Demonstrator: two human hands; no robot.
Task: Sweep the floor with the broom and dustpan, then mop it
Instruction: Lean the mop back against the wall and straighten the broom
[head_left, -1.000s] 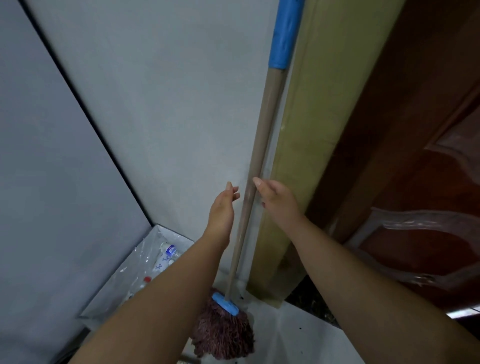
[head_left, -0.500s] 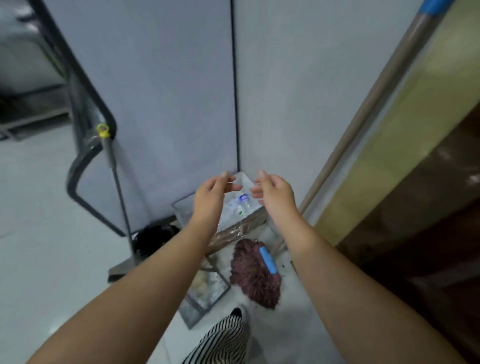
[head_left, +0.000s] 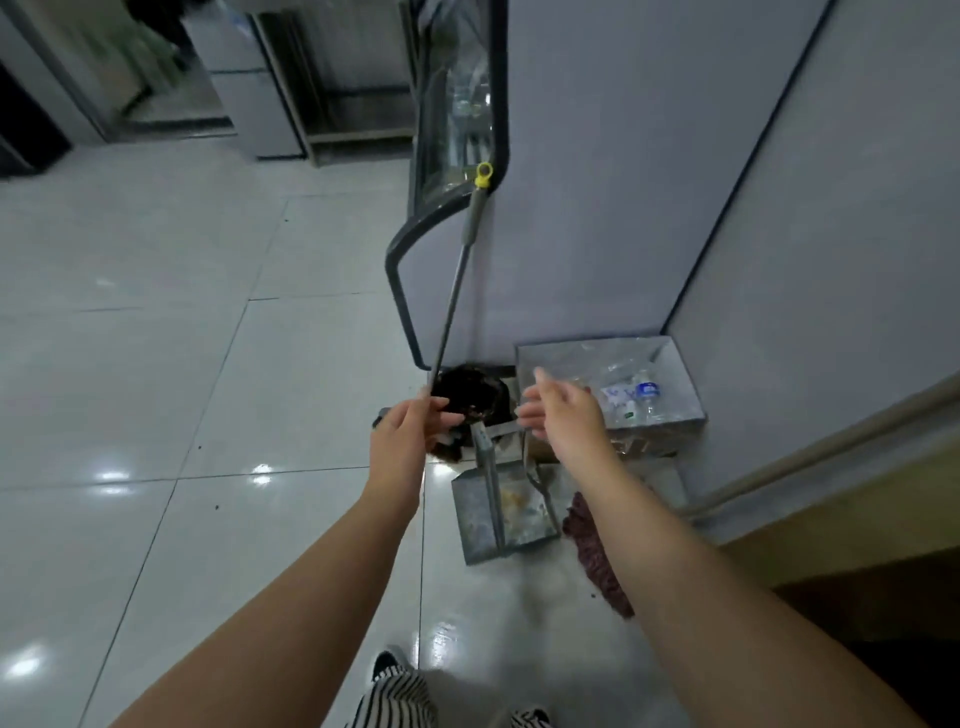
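floor (head_left: 156, 389): glossy pale tiles with a few dark specks; judged not yet swept.
left hand (head_left: 402, 434): reaching forward at the lower part of the broom handle, fingers around or just against the shaft; whether the grip has closed I cannot tell.
broom (head_left: 457, 291): grey handle with a yellow cap, leaning against the grey cabinet; its dark bristle head sits on the floor just beyond the left hand.
dustpan (head_left: 511, 512): metal pan on the floor between the two forearms, its upright handle rising towards the hands, some debris inside.
right hand (head_left: 563, 413): apart from the left, fingers spread and holding nothing, hovering above the dustpan handle.
bin (head_left: 670, 410): plastic-lined box in the corner with bottles in it, just behind the right hand.
mop (head_left: 592, 551): reddish head lying on the floor beside the dustpan, pole leaning along the right wall.
step: fetching the sweeping tools, by my reading.
next move: probably a firm grip on the broom shaft and the right hand lowering onto the dustpan handle.
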